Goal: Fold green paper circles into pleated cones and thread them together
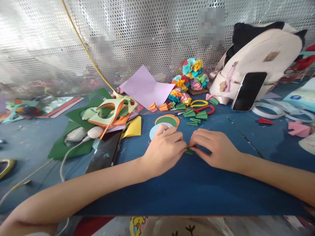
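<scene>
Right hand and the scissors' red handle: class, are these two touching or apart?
Apart. The head view shows it: a strip of blue tabletop lies between the right hand and the red handle.

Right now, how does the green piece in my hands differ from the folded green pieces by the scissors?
The green piece is held between your left hand and right hand; the folded green pieces lie on the table. Little of the green piece shows; the folded green pieces are largely visible. The green piece is nearer you than the folded green pieces. Both are green.
</scene>
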Motion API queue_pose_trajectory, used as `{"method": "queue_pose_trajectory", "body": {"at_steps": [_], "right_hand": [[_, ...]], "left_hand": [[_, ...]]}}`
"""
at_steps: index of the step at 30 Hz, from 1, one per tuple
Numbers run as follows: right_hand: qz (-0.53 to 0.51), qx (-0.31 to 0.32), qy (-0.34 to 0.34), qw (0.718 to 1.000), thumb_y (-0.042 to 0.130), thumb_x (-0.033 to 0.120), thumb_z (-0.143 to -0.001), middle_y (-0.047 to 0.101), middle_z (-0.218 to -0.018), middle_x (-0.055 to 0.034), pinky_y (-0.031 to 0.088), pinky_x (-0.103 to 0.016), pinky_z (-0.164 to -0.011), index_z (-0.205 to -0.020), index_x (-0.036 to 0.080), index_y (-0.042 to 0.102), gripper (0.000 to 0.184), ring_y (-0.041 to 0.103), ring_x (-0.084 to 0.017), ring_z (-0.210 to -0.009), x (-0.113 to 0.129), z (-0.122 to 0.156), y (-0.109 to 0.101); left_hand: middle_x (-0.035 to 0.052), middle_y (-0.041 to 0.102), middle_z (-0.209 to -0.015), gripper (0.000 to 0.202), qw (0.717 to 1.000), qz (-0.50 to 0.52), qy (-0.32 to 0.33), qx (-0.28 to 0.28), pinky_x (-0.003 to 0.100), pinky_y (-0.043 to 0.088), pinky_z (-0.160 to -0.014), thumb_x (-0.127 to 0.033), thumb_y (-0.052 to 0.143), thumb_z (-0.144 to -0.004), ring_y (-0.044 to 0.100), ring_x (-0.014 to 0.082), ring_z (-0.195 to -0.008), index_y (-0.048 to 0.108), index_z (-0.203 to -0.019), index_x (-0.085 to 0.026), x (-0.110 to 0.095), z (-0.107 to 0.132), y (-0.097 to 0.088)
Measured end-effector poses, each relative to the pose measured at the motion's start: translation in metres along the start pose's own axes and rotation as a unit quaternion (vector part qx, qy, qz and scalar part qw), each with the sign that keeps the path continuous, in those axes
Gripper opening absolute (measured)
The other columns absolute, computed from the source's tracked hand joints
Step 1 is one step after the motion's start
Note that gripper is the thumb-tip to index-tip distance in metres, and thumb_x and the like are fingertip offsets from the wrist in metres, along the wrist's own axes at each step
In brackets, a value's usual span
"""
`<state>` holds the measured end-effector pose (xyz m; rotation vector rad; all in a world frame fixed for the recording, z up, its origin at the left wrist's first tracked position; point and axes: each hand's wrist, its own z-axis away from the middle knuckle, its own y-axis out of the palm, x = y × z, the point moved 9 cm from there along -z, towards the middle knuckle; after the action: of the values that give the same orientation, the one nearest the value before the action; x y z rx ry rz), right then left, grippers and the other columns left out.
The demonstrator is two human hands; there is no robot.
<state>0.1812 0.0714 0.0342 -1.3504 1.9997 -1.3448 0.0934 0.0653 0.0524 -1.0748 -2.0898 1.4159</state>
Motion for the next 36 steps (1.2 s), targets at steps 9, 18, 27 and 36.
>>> {"method": "queue_pose_trajectory", "body": {"at_steps": [9, 18, 27, 36], "right_hand": [[0.169, -0.042, -0.176, 0.969, 0.055, 0.012, -0.090, 0.067, -0.083, -0.0032, 0.039, -0.032, -0.066, -0.089, 0.018, 0.061, 0.009, 0.054, -0.017, -0.074, 0.031, 0.006, -0.010], [0.028, -0.018, -0.066, 0.997, 0.048, 0.012, -0.089, 0.059, -0.078, -0.0056, 0.040, -0.031, -0.065, -0.081, 0.017, 0.057, 0.013, 0.051, -0.018, -0.072, 0.013, 0.001, -0.001], [-0.107, -0.069, 0.088, 0.988, 0.049, 0.023, -0.096, 0.057, -0.081, -0.0026, 0.041, -0.029, -0.070, -0.087, 0.021, 0.057, 0.012, 0.053, -0.016, -0.075, -0.045, 0.003, -0.018], [-0.244, -0.072, 0.084, 0.963, 0.039, 0.026, -0.099, 0.050, -0.083, -0.0034, 0.041, -0.034, -0.079, -0.078, 0.021, 0.050, 0.025, 0.050, -0.018, -0.080, -0.063, -0.001, -0.018]], "left_hand": [[-0.0006, 0.069, -0.068, 0.004, 0.884, 0.387, -0.238, 0.110, 0.025, 0.039, -0.062, -0.013, 0.069, -0.075, 0.055, 0.0116, -0.064, 0.072, -0.074, -0.015, 0.042, 0.004, 0.035], [-0.0019, 0.067, -0.075, 0.009, 0.977, 0.186, -0.091, 0.044, 0.034, 0.034, -0.082, -0.013, 0.065, -0.081, 0.060, 0.0158, -0.080, 0.069, -0.076, -0.019, 0.017, 0.000, 0.011], [0.0007, 0.063, -0.079, 0.013, 0.929, 0.324, -0.177, 0.002, 0.026, 0.045, -0.070, -0.010, 0.057, -0.083, 0.057, 0.0119, -0.071, 0.066, -0.089, -0.016, 0.047, 0.000, 0.019], [0.0007, 0.058, -0.078, 0.004, 0.836, 0.480, -0.260, -0.058, 0.025, 0.048, -0.068, -0.017, 0.058, -0.082, 0.057, 0.0106, -0.067, 0.057, -0.084, -0.013, 0.076, 0.006, 0.032]]}}
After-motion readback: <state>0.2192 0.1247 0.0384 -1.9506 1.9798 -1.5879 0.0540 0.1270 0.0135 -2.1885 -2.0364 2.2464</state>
